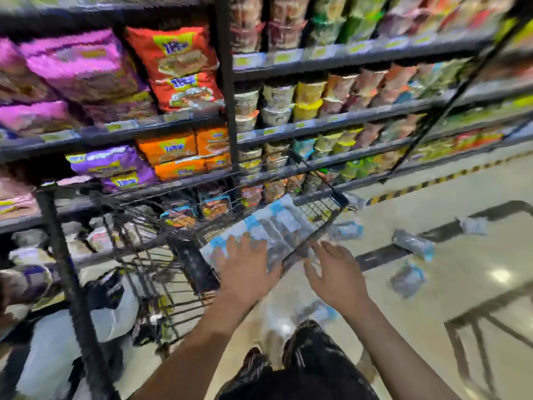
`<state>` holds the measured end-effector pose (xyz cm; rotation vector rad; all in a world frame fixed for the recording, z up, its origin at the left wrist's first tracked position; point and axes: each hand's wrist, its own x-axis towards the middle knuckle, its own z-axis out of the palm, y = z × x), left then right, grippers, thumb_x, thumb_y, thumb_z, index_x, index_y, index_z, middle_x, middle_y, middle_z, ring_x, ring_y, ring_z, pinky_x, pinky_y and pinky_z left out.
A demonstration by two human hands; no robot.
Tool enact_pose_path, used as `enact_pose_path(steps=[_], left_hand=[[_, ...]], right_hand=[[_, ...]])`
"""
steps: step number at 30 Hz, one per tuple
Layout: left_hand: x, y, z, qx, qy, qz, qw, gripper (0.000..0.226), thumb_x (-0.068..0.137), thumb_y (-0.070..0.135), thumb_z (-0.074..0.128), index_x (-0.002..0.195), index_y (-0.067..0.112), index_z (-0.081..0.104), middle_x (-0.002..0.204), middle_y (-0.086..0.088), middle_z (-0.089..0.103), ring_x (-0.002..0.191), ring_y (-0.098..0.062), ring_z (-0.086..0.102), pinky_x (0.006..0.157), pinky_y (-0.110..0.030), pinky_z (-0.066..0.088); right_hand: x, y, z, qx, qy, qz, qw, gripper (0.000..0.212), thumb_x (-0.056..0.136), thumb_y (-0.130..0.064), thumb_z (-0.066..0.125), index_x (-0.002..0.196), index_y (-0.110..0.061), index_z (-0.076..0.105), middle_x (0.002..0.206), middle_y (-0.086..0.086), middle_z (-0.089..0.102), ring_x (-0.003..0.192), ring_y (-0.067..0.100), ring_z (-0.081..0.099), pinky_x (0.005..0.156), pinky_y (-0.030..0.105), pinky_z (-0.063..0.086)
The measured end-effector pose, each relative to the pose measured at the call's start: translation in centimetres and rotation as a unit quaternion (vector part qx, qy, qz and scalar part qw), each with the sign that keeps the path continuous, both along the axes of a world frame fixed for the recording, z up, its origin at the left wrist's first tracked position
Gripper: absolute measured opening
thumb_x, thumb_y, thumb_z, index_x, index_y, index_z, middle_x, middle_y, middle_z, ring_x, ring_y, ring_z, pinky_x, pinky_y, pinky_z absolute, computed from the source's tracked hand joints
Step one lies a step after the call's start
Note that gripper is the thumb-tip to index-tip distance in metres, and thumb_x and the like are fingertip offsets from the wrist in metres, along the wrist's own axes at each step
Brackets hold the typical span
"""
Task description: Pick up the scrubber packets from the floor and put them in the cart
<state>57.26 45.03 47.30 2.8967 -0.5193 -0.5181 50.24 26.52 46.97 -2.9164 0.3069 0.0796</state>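
The frame is blurred by motion. A black wire cart (pixel 326 197) stands in front of me beside the shelves. A stack of blue-and-clear scrubber packets (pixel 274 223) lies across its near rim. My left hand (pixel 245 269) rests flat on the near end of that stack, fingers spread. My right hand (pixel 337 275) hovers just right of the stack, fingers apart, holding nothing. Several more scrubber packets lie on the floor to the right (pixel 412 243), (pixel 408 280), (pixel 473 225), and one lies near my feet (pixel 317 311).
Tall black shelving (pixel 227 82) full of snack bags and cup noodles runs along the left and back. A yellow-black striped strip (pixel 418 186) marks the floor by the shelf base. Pale tiled floor (pixel 461 284) stretches right. White sacks (pixel 57 342) sit at lower left.
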Motion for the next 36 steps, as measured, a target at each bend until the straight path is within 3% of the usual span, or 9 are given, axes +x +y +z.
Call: enact_pose_path(steps=[3, 8, 14, 19, 25, 28, 32, 36], left_hand=[[-2.2, -4.0, 0.7, 0.014, -0.027, -0.086, 0.996, 0.066, 0.093, 0.066, 0.037, 0.148, 0.03, 0.042, 0.16, -0.011, 0.03, 0.149, -0.041, 0.024, 0.117, -0.062, 0.02], [-7.7, -10.9, 1.4, 0.005, -0.044, -0.232, 0.972, 0.064, 0.089, 0.06, 0.038, 0.146, 0.032, 0.04, 0.157, -0.01, 0.032, 0.145, -0.039, 0.026, 0.113, -0.062, 0.025], [-18.5, -20.4, 1.1, 0.026, -0.007, -0.372, 0.928, 0.07, 0.097, 0.062, 0.037, 0.158, 0.031, 0.025, 0.168, -0.01, 0.015, 0.154, -0.039, 0.011, 0.12, -0.063, 0.014], [-30.7, -27.9, 0.0, 0.029, -0.011, -0.471, 0.882, 0.071, 0.095, 0.064, 0.033, 0.159, 0.032, 0.026, 0.168, -0.009, 0.017, 0.154, -0.037, 0.013, 0.12, -0.063, 0.017], [-42.2, -34.5, -0.8, 0.03, 0.017, -0.524, 0.851, 0.067, 0.097, 0.062, 0.034, 0.157, 0.032, 0.028, 0.166, -0.008, 0.018, 0.154, -0.038, 0.012, 0.119, -0.063, 0.01], [-45.3, -37.2, -1.0, 0.04, 0.023, -0.537, 0.842, 0.064, 0.099, 0.058, 0.037, 0.157, 0.032, 0.028, 0.166, -0.006, 0.019, 0.154, -0.038, 0.013, 0.12, -0.061, 0.009], [-47.1, -41.5, -1.5, 0.058, 0.03, -0.547, 0.834, 0.061, 0.098, 0.052, 0.038, 0.155, 0.032, 0.032, 0.166, -0.003, 0.022, 0.153, -0.036, 0.016, 0.121, -0.059, 0.013], [-47.6, -48.2, -2.5, 0.06, 0.035, -0.528, 0.847, 0.058, 0.102, 0.051, 0.04, 0.156, 0.031, 0.032, 0.166, -0.004, 0.023, 0.154, -0.036, 0.016, 0.122, -0.057, 0.013]], right_hand=[[-4.9, -2.3, 1.3, -0.019, 0.058, -0.094, 0.994, 0.059, 0.099, -0.049, 0.042, 0.149, -0.018, 0.051, 0.149, 0.016, 0.054, 0.131, 0.042, 0.052, 0.11, 0.049, 0.041], [-14.8, -6.1, 0.2, -0.021, 0.022, -0.232, 0.972, 0.061, 0.092, -0.051, 0.039, 0.136, -0.017, 0.064, 0.133, 0.015, 0.066, 0.111, 0.045, 0.064, 0.089, 0.052, 0.055], [-30.2, -10.2, -1.5, 0.015, 0.051, -0.385, 0.922, 0.065, 0.09, -0.055, 0.036, 0.135, -0.017, 0.064, 0.136, 0.018, 0.064, 0.11, 0.046, 0.065, 0.092, 0.053, 0.054], [-44.8, -12.4, -1.5, 0.008, 0.052, -0.506, 0.861, 0.067, 0.092, -0.059, 0.035, 0.142, -0.023, 0.058, 0.146, 0.014, 0.058, 0.123, 0.045, 0.059, 0.103, 0.053, 0.049], [-57.5, -15.6, -2.6, 0.007, 0.076, -0.567, 0.82, 0.061, 0.091, -0.053, 0.046, 0.138, -0.017, 0.061, 0.137, 0.017, 0.063, 0.109, 0.046, 0.065, 0.091, 0.053, 0.054], [-60.6, -17.9, -2.3, 0.01, 0.093, -0.586, 0.805, 0.062, 0.094, -0.057, 0.045, 0.146, -0.023, 0.052, 0.149, 0.01, 0.055, 0.124, 0.045, 0.059, 0.101, 0.053, 0.05], [-62.4, -23.1, -2.4, 0.035, 0.1, -0.576, 0.811, 0.063, 0.097, -0.057, 0.037, 0.151, -0.025, 0.044, 0.157, 0.007, 0.046, 0.135, 0.042, 0.049, 0.109, 0.051, 0.043], [-63.1, -30.5, -3.4, 0.045, 0.083, -0.56, 0.823, 0.07, 0.094, -0.059, 0.026, 0.149, -0.022, 0.048, 0.15, 0.012, 0.053, 0.127, 0.043, 0.055, 0.104, 0.051, 0.047]])
